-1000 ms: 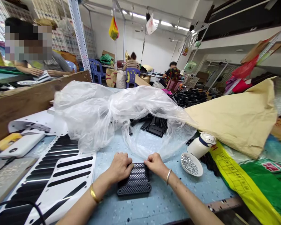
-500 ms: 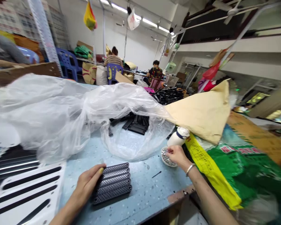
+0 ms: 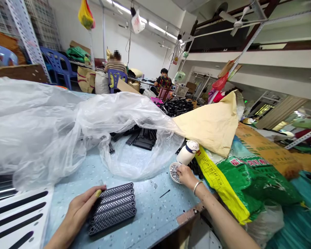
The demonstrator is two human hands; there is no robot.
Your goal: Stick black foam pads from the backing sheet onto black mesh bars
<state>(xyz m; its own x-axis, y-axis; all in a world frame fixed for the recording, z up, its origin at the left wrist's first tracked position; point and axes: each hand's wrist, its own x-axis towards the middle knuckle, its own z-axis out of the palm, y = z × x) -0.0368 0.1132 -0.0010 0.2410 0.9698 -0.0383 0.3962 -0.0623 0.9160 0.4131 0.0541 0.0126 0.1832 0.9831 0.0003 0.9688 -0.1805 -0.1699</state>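
Observation:
My left hand (image 3: 84, 204) grips the left end of a black mesh plastic panel (image 3: 114, 208), made of several lattice strips side by side, just above the blue table. The thumb presses on the panel's upper corner; the fingers behind are partly hidden. My right hand (image 3: 188, 177), with a bangle at the wrist, has its fingertips pinched together at the rim of a small white bowl (image 3: 173, 170) of tiny shiny metal pieces. Whatever lies between those fingertips is too small to make out. Behind the bowl stands a white bottle (image 3: 186, 154) with a dark band.
A clear plastic bag (image 3: 134, 169) spreads across the table, with black plastic strips (image 3: 143, 141) in its mouth. One thin black stick (image 3: 165, 193) lies near the panel. White slotted boards (image 3: 18, 214) are at left, green and yellow sacks (image 3: 246, 186) at right. Two people sit farther back.
The view has swung to the right, so the scene sits farther left. My right hand stays at the bowl with pinched fingers, and my left hand keeps hold of the mesh panel.

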